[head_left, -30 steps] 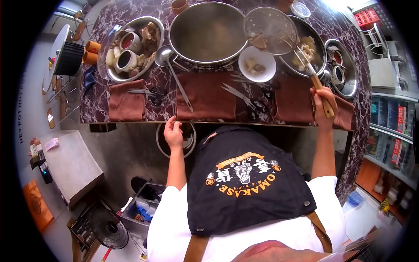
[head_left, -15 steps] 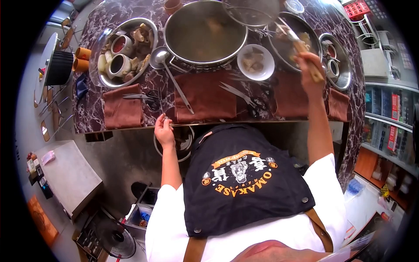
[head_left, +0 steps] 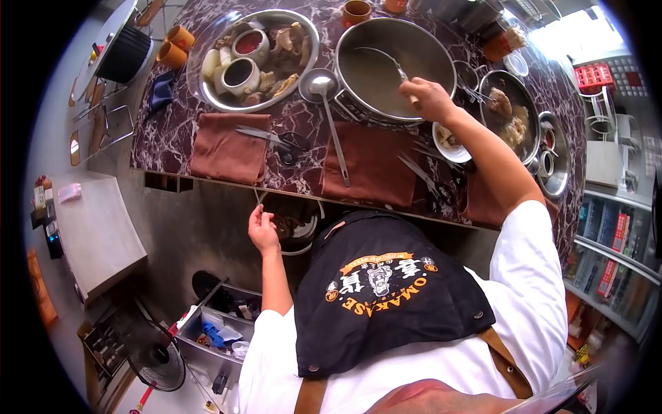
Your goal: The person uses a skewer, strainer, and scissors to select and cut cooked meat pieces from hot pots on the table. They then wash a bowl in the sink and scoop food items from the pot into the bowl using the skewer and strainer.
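My right hand (head_left: 429,101) is closed round the wooden handle of a wire strainer (head_left: 402,69). The strainer's curved rim dips into the broth in a large steel pot (head_left: 343,83), and most of its mesh is hidden in the liquid. My left hand (head_left: 263,229) is off the table's front edge, fingers pinched on a thin, stick-like thing (head_left: 257,196) too small to name. Below that hand a bucket (head_left: 301,246) with dark contents stands under the table. Right of the pot, a steel basin (head_left: 536,123) holds chunks of meat, with a white bowl (head_left: 455,153) of pieces nearby.
To the left sits an oval steel tray (head_left: 314,41) with meat, pale pieces and two sauce pots. A ladle (head_left: 334,134) rests beside the big pot. Scissors (head_left: 288,146) lie on brown cloths (head_left: 224,155) along the front edge. Orange cups (head_left: 171,55) stand far left.
My right hand has moved left from above the basin, and the strainer is now down in the pot. Meat now shows in the basin. My left hand keeps its pinch. The view has shifted.
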Available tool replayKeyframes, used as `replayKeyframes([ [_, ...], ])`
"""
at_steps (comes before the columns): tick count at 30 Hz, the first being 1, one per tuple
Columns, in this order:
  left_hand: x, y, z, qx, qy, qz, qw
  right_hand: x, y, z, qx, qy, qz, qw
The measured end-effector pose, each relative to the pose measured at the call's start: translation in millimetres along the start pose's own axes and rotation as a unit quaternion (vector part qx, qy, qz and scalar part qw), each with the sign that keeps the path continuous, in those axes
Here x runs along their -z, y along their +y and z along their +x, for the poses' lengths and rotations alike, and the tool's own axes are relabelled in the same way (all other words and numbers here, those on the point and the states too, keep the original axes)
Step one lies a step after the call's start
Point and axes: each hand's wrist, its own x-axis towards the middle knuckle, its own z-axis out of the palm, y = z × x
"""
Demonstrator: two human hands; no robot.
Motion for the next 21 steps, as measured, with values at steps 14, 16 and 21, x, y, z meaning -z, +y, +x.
replayKeyframes([
  [14,-16.5,17.4,14.3,0.001,-0.012,0.008,1.000,-1.4,19.2,-94.5,-0.377,0.204,0.576,0.696],
  [16,-31.8,28.3,14.4,-0.006,-0.029,0.015,0.999,1.1,16.4,-108.6,-0.368,0.233,0.588,0.682],
  [21,-68.4,46.4,6.2,-0.037,-0.086,0.056,0.994,-11.5,14.5,-136.5,-0.359,0.281,0.604,0.653],
])
